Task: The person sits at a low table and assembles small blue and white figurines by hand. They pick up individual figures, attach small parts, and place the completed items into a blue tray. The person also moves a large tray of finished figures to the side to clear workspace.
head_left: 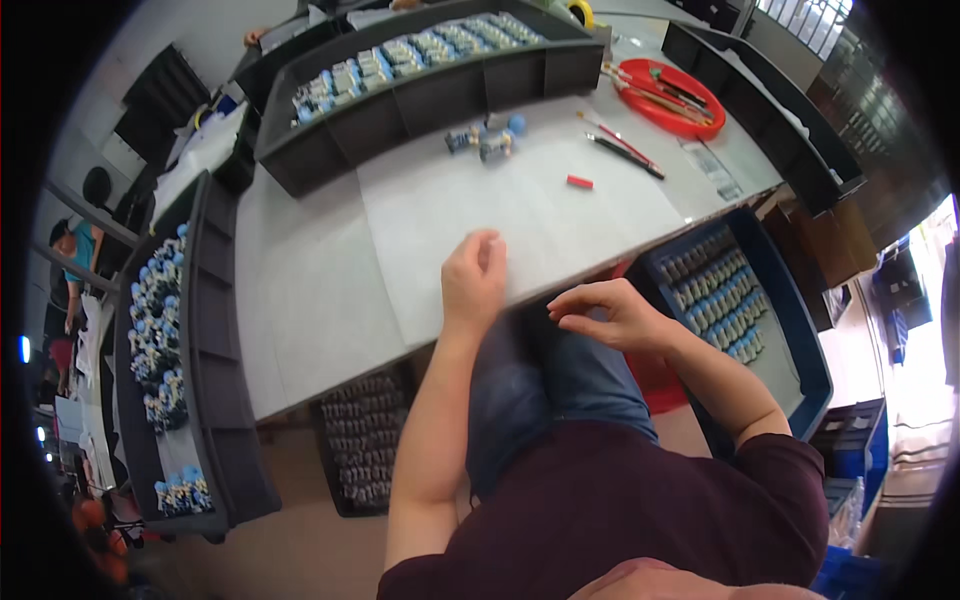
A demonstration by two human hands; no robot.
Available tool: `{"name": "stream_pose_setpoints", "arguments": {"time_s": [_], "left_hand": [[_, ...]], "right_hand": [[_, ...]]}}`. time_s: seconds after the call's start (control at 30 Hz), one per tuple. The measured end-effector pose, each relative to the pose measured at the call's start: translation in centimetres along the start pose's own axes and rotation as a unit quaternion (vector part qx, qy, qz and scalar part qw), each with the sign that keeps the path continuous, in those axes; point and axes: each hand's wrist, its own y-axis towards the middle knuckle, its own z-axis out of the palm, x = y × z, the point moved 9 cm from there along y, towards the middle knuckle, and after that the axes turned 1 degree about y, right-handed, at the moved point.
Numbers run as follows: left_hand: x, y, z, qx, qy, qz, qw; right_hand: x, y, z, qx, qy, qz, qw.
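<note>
My left hand [474, 280] is over the near part of the white paper [420, 240] on the table, its fingers curled in; whatever they may hold is hidden. Just past the table's front edge, above my lap, my right hand [618, 315] has thumb and fingers apart with nothing visible between them. Farther back on the paper lie a few small blue-and-grey figurines [495, 146], blurred and touching neither hand. A short red stick-like piece [579, 182] lies to their right, near a black pen [625, 156] and a thin red brush [622, 138].
A dark tray [430, 100] of figurines spans the table's back; another tray [215, 350] stands at the left. A red dish [668, 125] holds brushes. Beside my right arm is a blue bin [815, 350] of figurines. A dark crate [335, 470] sits below the table.
</note>
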Motion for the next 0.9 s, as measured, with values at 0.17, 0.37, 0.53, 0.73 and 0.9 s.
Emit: {"name": "stream_pose_setpoints", "arguments": {"time_s": [0.17,0.37,0.53,0.73,0.9], "left_hand": [[-0.2,-0.5,1.0,0.018,0.007,0.005,1.0],[-0.7,-0.3,0.4,0.017,-0.017,-0.028,0.999],[-0.7,-0.7,0.5,0.019,0.028,-0.04,0.999],[-1.1,-0.7,0.5,0.015,0.047,-0.034,0.998],[-0.7,-0.5,0.8,0.011,0.042,-0.024,0.999]], "right_hand": [[-2.1,4.5,-10.0,-0.225,-0.059,-0.065,0.97],[-8.8,5.8,-13.9,-0.315,-0.147,0.07,0.935],[-8.7,5.2,-13.4,-0.303,-0.076,0.073,0.947],[-7.9,4.9,-13.7,-0.311,-0.099,0.068,0.943],[-8.2,4.8,-14.1,-0.325,-0.114,0.042,0.938]]}}
